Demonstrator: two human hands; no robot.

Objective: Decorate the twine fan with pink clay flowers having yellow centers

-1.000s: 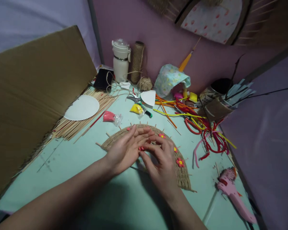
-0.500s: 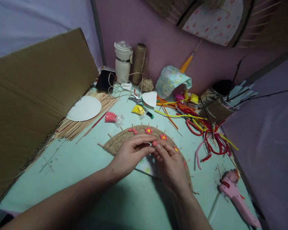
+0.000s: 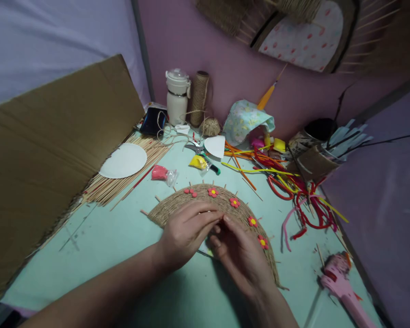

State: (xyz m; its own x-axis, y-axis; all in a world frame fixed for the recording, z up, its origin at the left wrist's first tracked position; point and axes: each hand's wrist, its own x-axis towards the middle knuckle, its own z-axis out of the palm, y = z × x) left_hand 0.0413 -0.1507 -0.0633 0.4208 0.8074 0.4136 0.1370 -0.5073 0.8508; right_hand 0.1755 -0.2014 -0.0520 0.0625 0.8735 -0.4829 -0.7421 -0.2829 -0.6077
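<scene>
My left hand [image 3: 187,230] and my right hand [image 3: 241,250] meet over the half-round fan shape wrapped in jute twine [image 3: 177,205]. Their curled fingers press together at the tips. The small lump of pink clay seen between them a moment ago is hidden by the fingers now. Pink clay flowers with yellow centres, such as this flower [image 3: 234,202], sit along the twine band. Left of them is a cluster of pink clay dots [image 3: 190,192]. Short stick ends poke out round the outer edge. My hands cover most of the fan's inner floral patch [image 3: 205,248].
Bags of pink clay [image 3: 160,172] and yellow clay [image 3: 198,161] lie behind the fan. Cardboard [image 3: 61,136] stands at left beside thin sticks [image 3: 123,182]. Coloured pipe cleaners [image 3: 287,223] and a pink glue gun [image 3: 343,282] are at right. A white bottle [image 3: 176,98] stands behind.
The pink clay lump at my fingertips has gone out of sight as my hands closed together. My right hand has turned and shifted down, uncovering the flowers at right. The view tilted slightly.
</scene>
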